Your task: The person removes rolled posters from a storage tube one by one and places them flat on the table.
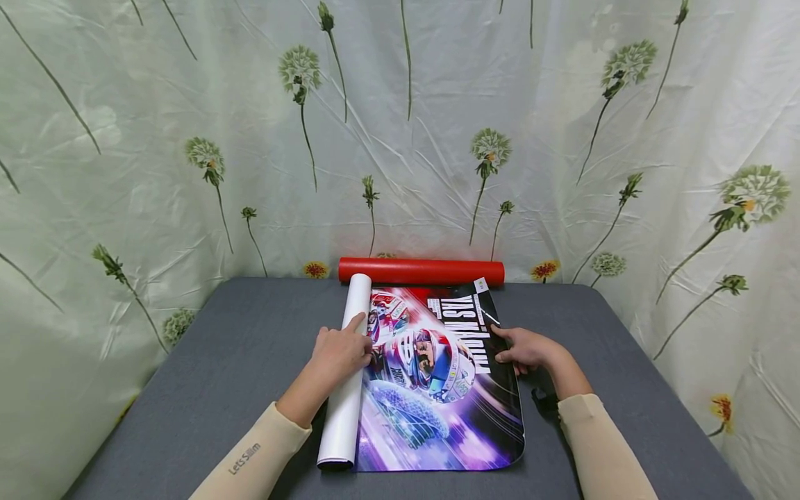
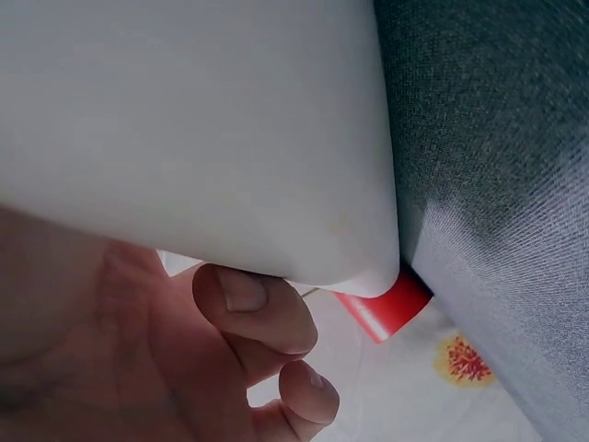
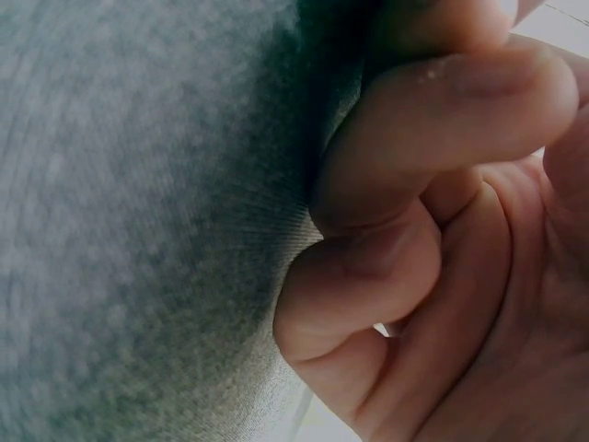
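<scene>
A glossy printed poster point(image 1: 431, 410) lies face up, its left side rolled into a white tube point(image 1: 340, 417) with the plain back outward. My left hand point(image 1: 340, 354) rests on this roll, index finger extended along it. In the left wrist view, the thumb point(image 2: 244, 295) touches the white surface, and other fingers hang loosely bent. At the poster's right edge, my right hand point(image 1: 530, 349) presses the printed face with thumb and index finger. The right wrist view shows its other fingers point(image 3: 359, 285) bent against the grey cloth; the poster's edge is hidden there.
A red tube point(image 1: 421, 269) lies across the back of the grey cloth-covered table point(image 1: 250, 333), just behind the poster. A dark strap-like object point(image 1: 545, 403) lies beside the right forearm. Behind the table hangs a pale curtain point(image 1: 400, 160) with a dandelion print.
</scene>
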